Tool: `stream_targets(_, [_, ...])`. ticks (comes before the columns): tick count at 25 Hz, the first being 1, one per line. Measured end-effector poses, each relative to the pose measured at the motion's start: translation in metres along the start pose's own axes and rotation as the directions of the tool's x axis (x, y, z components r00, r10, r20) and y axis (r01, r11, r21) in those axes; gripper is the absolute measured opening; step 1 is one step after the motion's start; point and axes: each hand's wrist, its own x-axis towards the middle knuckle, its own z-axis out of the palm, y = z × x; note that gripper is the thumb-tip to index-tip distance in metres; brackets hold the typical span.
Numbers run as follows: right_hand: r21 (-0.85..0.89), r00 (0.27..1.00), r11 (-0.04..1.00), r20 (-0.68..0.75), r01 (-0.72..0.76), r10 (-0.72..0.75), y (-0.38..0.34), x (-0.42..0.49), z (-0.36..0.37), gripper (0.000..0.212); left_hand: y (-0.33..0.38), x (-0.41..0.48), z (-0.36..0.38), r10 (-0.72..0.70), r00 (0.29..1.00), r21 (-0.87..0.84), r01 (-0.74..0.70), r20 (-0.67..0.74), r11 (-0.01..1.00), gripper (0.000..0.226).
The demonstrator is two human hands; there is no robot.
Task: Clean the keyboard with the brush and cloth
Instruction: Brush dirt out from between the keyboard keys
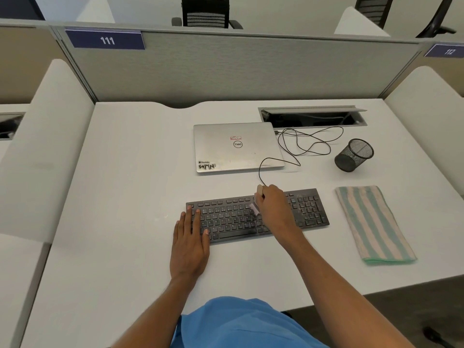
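Note:
A dusty black keyboard [308, 209] lies across the white desk in front of me. My right hand [272, 209] grips a small brush [254, 208] with a pale handle; its pinkish bristles touch the keys near the keyboard's middle. My left hand [190, 237] lies flat with straight fingers on the keyboard's left end, its palm on the desk. A folded cloth [371, 224] with green and beige stripes lies on the desk to the right of the keyboard, apart from both hands.
A closed silver laptop [236, 146] sits behind the keyboard, with the keyboard's thin black cable [306, 139] looping beside it. A black mesh pen cup [354, 155] stands at the right rear. An open cable hatch [311, 116] is set in the desk's back edge.

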Motion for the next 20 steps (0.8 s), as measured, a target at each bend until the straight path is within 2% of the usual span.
stream_targets(4, [-0.209,0.996,0.978,0.082,-0.026,0.044,0.001,0.002,-0.013,0.032,-0.001,0.001,0.001,-0.002,1.000,0.003,0.002,0.000,1.000,0.064])
stream_targets(6, [-0.198,0.999,0.980,0.041,-0.021,0.030,-0.003,0.005,-0.017,0.030,-0.001,0.001,0.001,-0.002,1.000,0.002,0.002,0.000,1.000,0.064])
stream_targets(9, [-0.084,1.000,0.996,0.003,-0.016,0.016,-0.007,0.005,-0.016,0.035,0.000,0.000,0.002,-0.004,1.000,0.000,0.004,-0.001,1.000,0.064])
stream_targets(12, [-0.131,0.999,0.991,0.044,0.013,-0.007,-0.005,0.005,-0.006,0.031,-0.001,0.001,0.001,-0.005,1.000,0.004,0.005,0.002,1.000,0.064])
stream_targets(15, [-0.262,0.994,0.965,0.112,0.016,0.014,-0.002,0.005,-0.006,0.040,-0.001,0.001,0.001,-0.004,1.000,0.009,0.004,0.000,1.000,0.064])
stream_targets(17, [-0.343,0.984,0.939,0.178,0.039,0.025,-0.004,0.002,-0.012,0.036,0.000,0.000,0.001,-0.005,1.000,0.004,0.005,0.000,1.000,0.064])
stream_targets(18, [-0.358,0.983,0.932,0.182,0.048,0.020,-0.004,0.002,-0.014,0.033,0.000,0.000,0.001,-0.005,1.000,0.002,0.005,-0.002,1.000,0.064])
stream_targets(20, [-0.274,0.994,0.960,0.107,0.054,-0.025,-0.005,0.000,-0.017,0.036,0.000,0.001,0.001,-0.006,1.000,0.007,0.006,-0.002,1.000,0.064])
